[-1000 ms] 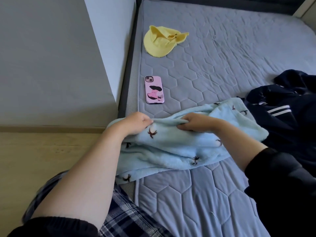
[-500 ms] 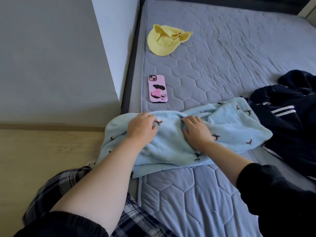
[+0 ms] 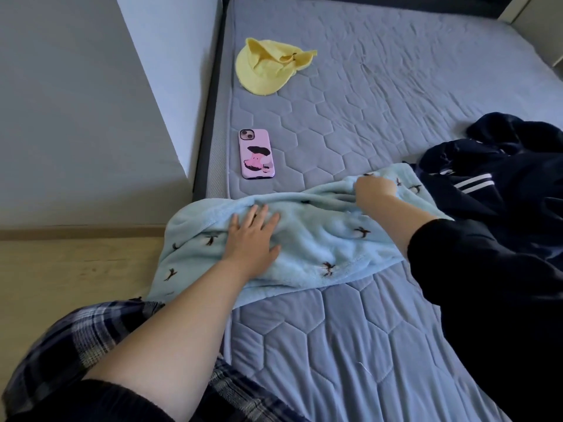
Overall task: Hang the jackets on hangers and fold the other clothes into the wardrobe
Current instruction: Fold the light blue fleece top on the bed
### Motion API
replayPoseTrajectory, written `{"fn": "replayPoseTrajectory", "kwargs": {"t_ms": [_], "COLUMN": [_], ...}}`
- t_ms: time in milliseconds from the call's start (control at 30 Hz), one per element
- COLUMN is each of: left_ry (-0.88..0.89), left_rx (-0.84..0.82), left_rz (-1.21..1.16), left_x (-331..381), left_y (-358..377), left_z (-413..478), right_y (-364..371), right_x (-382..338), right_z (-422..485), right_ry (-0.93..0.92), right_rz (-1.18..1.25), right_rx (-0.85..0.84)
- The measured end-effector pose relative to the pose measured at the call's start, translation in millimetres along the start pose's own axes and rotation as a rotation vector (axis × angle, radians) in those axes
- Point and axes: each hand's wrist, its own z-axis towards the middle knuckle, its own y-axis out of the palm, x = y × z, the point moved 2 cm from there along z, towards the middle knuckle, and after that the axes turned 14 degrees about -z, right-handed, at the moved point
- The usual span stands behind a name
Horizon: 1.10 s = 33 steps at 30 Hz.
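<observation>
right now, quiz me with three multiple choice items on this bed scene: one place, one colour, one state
1. Where is the phone?
A. on the bed, beyond the fleece
B. on the floor
C. on a chair

2. What colour is the hat?
A. red
B. yellow
C. green

3. What is the left hand doing?
A. gripping the phone
B. hanging idle
C. pressing flat on the fleece

Answers: 1 A, the phone lies on the quilted bed past the fleece's far edge. 2 B, the hat is pale yellow. 3 C, its straight, spread fingers rest on the fleece, while the right hand grips the far edge.
</observation>
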Motion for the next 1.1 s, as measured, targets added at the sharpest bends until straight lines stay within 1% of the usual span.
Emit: {"fn": "replayPoseTrajectory", "kwargs": {"t_ms": [100,167,200,233,300,367,400,533,567,633,667,733,800,833,867,967,1000,1033,1100], "left_ry": [0.01,0.015,0.016,0.016,0.013,0.018,0.028,0.111,0.125,0.12,0.103,0.07,0.058,0.055,0.052,0.043,0.041,0.037,0.027], "left_rx": [0.0,-0.003,-0.004,-0.006,-0.007,0.004,0.017,0.033,0.029,0.027,0.027,0.021,0.011,0.004,-0.001,-0.01,-0.014,-0.019,-0.026], "left_rz": [0.005,0.019,0.03,0.036,0.04,0.046,0.051,0.087,0.096,0.088,0.068,0.026,0.019,0.02,0.019,0.023,0.03,0.038,0.047], "left_x": [1,3,5,7,10,13,14,24,27,34,36,39,40,40,39,39,39,40,40], "left_y": [3,5,5,6,7,7,7,10,12,15,17,20,21,21,21,23,24,24,26], "left_z": [2,3,3,4,5,5,5,1,0,0,1,3,5,6,7,9,10,11,13], "right_y": [0,2,6,10,27,51,62,84,87,96,98,99,98,98,97,92,90,89,89], "right_x": [37,59,65,66,59,46,41,50,55,63,65,66,69,72,78,100,104,105,98], "right_z": [11,21,25,28,30,27,22,4,3,5,6,8,10,11,11,11,11,13,15], "right_ry": [0.169,0.264,0.283,0.288,0.27,0.244,0.253,0.465,0.516,0.565,0.553,0.504,0.477,0.498,0.546,0.77,0.802,0.786,0.656], "right_rz": [0.078,0.25,0.366,0.479,0.632,0.634,0.627,0.785,0.823,0.923,0.961,0.983,0.954,0.957,0.97,1.038,1.065,1.063,0.977], "right_rx": [0.097,0.228,0.265,0.263,0.187,0.119,0.11,0.225,0.211,0.088,0.021,-0.063,-0.097,-0.099,-0.065,0.182,0.235,0.255,0.199]}}
